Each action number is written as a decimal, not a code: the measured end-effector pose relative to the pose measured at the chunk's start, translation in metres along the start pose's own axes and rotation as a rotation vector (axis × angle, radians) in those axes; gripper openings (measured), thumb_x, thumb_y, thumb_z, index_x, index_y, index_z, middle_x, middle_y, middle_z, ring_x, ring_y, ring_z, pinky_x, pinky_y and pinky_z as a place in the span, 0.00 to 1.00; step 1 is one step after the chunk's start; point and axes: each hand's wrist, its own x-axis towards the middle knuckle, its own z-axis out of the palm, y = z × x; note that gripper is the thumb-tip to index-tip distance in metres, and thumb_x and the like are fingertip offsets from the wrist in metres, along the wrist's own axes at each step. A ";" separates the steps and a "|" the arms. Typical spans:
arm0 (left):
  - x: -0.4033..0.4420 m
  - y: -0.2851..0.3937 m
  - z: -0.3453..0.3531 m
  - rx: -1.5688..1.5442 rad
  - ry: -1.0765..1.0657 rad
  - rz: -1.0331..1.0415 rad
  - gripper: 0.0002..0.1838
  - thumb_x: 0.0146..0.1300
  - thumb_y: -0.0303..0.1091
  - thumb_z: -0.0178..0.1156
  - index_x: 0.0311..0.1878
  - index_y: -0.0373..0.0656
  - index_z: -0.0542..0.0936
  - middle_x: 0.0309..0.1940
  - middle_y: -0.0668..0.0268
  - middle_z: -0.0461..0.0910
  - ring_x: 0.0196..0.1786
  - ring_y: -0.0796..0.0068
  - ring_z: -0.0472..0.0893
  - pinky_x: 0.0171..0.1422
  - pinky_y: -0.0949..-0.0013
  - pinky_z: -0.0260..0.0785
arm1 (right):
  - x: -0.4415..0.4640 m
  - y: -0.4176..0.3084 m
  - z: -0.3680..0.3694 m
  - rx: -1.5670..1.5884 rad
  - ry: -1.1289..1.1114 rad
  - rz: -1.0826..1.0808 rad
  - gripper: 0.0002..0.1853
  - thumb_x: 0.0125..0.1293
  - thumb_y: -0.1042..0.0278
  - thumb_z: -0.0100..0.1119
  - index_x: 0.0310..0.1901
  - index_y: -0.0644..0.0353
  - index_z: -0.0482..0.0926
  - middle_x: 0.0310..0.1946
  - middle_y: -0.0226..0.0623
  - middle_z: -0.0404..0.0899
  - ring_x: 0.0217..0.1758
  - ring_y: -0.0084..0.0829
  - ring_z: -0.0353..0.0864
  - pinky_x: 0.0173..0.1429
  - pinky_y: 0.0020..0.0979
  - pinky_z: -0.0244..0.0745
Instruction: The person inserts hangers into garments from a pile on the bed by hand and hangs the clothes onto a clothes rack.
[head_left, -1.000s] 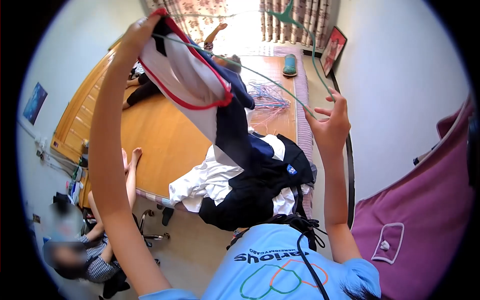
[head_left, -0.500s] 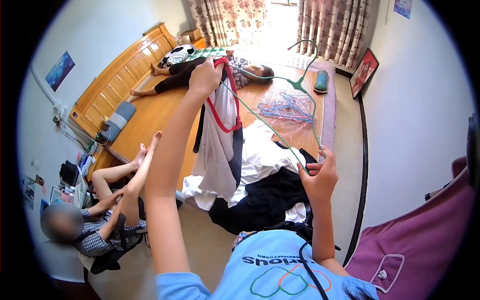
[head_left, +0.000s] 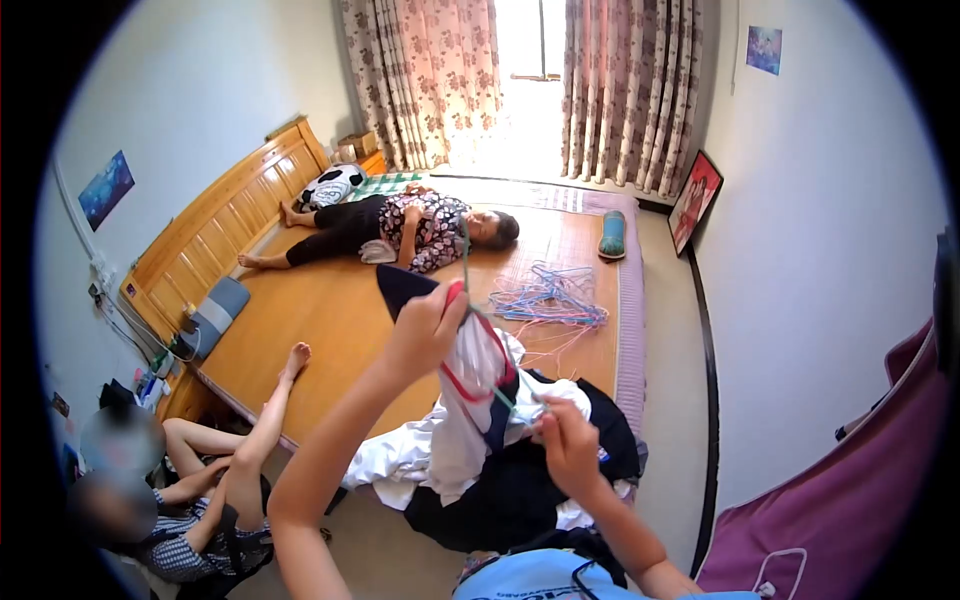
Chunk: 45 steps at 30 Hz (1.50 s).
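Note:
My left hand (head_left: 425, 328) is closed on the red-edged neckline of a white and navy shirt (head_left: 478, 355), holding it up over the bed. A thin green clothes hanger (head_left: 504, 398) runs at the shirt's neck, its upper part rising past my left hand. My right hand (head_left: 570, 445), lower and to the right, pinches the hanger's near end. How far the hanger sits inside the shirt is hard to make out. Below both hands lie heaped white clothes (head_left: 395, 455) and black clothes (head_left: 480, 515) on the bed's near edge.
A person (head_left: 430, 225) lies across the far side of the bed (head_left: 330, 330). Another person (head_left: 205, 500) sits at the left with a foot near the bed. Tangled blue and pink hangers (head_left: 550, 300) and a teal bolster (head_left: 612, 235) lie on the mat.
The hanger has dropped and turned, bringing its near end close to the shirt's neck. My right hand has moved left and down. My left hand, with the shirt, is lower in view.

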 end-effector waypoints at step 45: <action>-0.029 0.074 -0.114 0.385 0.034 0.166 0.13 0.54 0.31 0.54 0.43 0.39 0.73 0.25 0.72 0.70 0.26 0.90 0.66 0.30 0.88 0.58 | 0.013 0.041 0.071 -0.546 -0.356 -0.419 0.10 0.45 0.66 0.56 0.33 0.48 0.75 0.52 0.43 0.56 0.60 0.52 0.46 0.53 0.55 0.50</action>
